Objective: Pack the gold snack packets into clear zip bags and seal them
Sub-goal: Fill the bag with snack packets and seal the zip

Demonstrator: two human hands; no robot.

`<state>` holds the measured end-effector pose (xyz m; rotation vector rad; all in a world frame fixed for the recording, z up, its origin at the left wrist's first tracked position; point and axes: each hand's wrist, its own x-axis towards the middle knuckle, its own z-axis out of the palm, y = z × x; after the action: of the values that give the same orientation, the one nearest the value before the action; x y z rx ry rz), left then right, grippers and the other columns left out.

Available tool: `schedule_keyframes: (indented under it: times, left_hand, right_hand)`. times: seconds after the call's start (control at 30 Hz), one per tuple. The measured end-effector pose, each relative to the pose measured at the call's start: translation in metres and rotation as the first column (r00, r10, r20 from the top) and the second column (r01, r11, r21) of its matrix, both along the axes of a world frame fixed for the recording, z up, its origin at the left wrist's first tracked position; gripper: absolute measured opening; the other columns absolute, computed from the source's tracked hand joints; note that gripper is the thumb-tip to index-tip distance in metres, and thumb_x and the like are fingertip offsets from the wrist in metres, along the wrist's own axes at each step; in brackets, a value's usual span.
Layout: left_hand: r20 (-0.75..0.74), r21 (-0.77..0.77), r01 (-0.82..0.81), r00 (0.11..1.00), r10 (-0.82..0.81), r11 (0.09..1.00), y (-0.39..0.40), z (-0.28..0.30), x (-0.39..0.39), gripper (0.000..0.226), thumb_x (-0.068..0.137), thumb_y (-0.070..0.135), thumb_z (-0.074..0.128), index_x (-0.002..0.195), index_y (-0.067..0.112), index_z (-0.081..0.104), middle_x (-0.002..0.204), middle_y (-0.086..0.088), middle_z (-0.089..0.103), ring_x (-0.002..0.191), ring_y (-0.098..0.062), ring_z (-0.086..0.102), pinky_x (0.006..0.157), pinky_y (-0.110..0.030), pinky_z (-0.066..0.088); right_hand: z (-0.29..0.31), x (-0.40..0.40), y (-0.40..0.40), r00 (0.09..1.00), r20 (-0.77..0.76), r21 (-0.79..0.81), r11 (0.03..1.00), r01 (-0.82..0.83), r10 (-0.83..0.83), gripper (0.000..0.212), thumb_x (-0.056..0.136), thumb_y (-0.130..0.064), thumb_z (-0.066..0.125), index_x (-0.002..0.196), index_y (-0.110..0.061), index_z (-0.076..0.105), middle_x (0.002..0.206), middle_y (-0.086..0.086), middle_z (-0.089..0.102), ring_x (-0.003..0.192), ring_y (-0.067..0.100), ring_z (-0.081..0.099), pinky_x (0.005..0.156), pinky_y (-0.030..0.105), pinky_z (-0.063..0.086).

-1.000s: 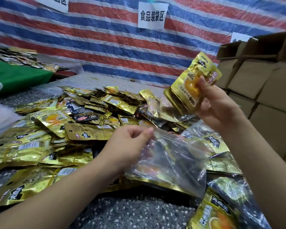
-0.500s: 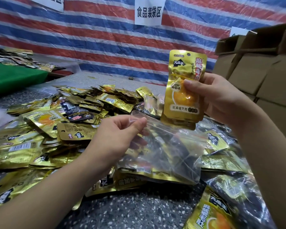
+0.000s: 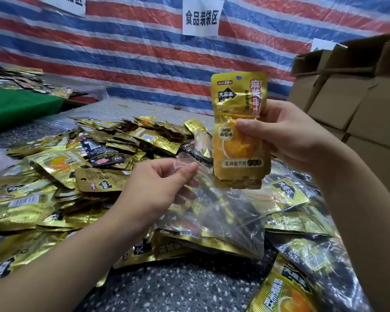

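Observation:
My right hand (image 3: 286,136) grips a small stack of gold snack packets (image 3: 239,131), held upright just above the mouth of a clear zip bag (image 3: 223,212). The thumb lies across the front packet. My left hand (image 3: 160,188) pinches the bag's top edge between thumb and fingers and holds the mouth apart. The bag slopes down toward me over a heap of loose gold packets (image 3: 81,167) on the speckled table (image 3: 178,287). The stack's lower edge hangs at the bag's opening.
Filled clear bags of gold packets (image 3: 302,273) lie at the lower right. Stacked cardboard boxes (image 3: 358,104) stand on the right. A striped tarp wall (image 3: 133,55) with paper signs closes the back. A green table (image 3: 16,106) with more packets is at the far left.
My right hand turned the packet stack from tilted to upright and brought it down to the bag's mouth. My left hand kept its pinch on the bag's edge.

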<state>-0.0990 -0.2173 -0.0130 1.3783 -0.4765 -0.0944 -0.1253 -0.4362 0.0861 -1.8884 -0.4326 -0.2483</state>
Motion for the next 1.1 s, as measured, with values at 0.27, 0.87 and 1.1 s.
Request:
schedule_keyframes:
  times: [0.27,0.87,1.1]
  left_hand:
    - [-0.008,0.012,0.029,1.0,-0.029,1.0,-0.001,0.0,0.0,0.031,0.071,0.036,0.066,0.079,0.007,0.072,0.073,-0.006,0.075,0.052,-0.011,0.066,0.046,-0.018,0.05]
    - [-0.003,0.024,-0.024,1.0,0.024,0.999,0.0,0.001,-0.002,0.018,0.085,0.021,0.066,0.074,0.008,0.07,0.06,-0.002,0.07,0.043,-0.006,0.059,0.04,-0.014,0.042]
    - [0.002,0.014,-0.016,1.0,0.016,1.0,0.0,-0.001,0.002,0.019,0.085,0.022,0.066,0.074,0.007,0.07,0.067,-0.004,0.072,0.05,-0.01,0.064,0.044,-0.016,0.047]
  right_hand:
    - [0.001,0.0,0.009,0.961,0.217,-0.045,0.982,0.183,-0.169,0.03,0.075,-0.029,0.073,0.102,-0.018,0.07,0.097,0.002,0.077,0.092,0.021,0.075,0.076,0.034,0.06]
    - [0.013,-0.018,0.011,0.953,0.303,-0.2,0.975,0.093,-0.029,0.027,0.08,-0.03,0.08,0.105,-0.022,0.072,0.105,0.006,0.076,0.097,0.024,0.073,0.081,0.036,0.06]
    - [0.013,-0.016,0.007,0.977,0.213,-0.196,0.98,0.018,0.024,0.035,0.074,-0.04,0.081,0.103,-0.021,0.074,0.106,0.008,0.075,0.098,0.028,0.073,0.082,0.039,0.06]
